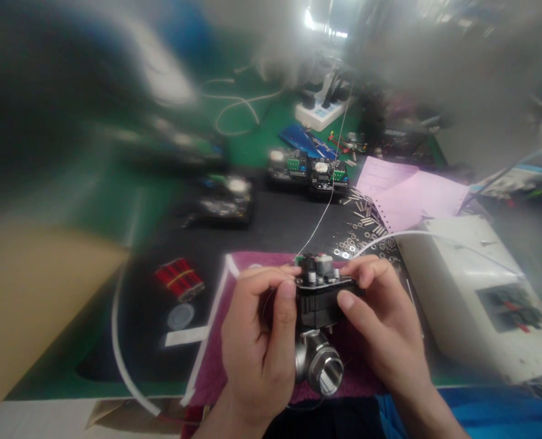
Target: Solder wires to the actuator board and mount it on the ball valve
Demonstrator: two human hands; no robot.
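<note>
Between my hands is a black electric valve actuator (pixel 319 309) with electronic parts on its top. Below it sits a shiny metal valve body (pixel 320 364), its threaded opening turned towards me. My left hand (pixel 259 341) is closed on the actuator's left side, thumb and fingers at the top edge. On the opposite side my right hand (pixel 387 332) grips it, with the thumb against the front wall and bent fingers at the upper rim. A thin white wire (pixel 319 227) rises from behind the actuator. Under everything lies a purple cloth (pixel 212 360) with a white border.
Similar black units (pixel 228 200) stand farther back on a dark mat (pixel 271 228). Small metal pins and rings (pixel 366 222) lie scattered near pink paper (pixel 412 192). A pale box (pixel 458 262) stands at right; a red banded bundle (pixel 180 278) lies left. A power strip (pixel 319 114) is behind.
</note>
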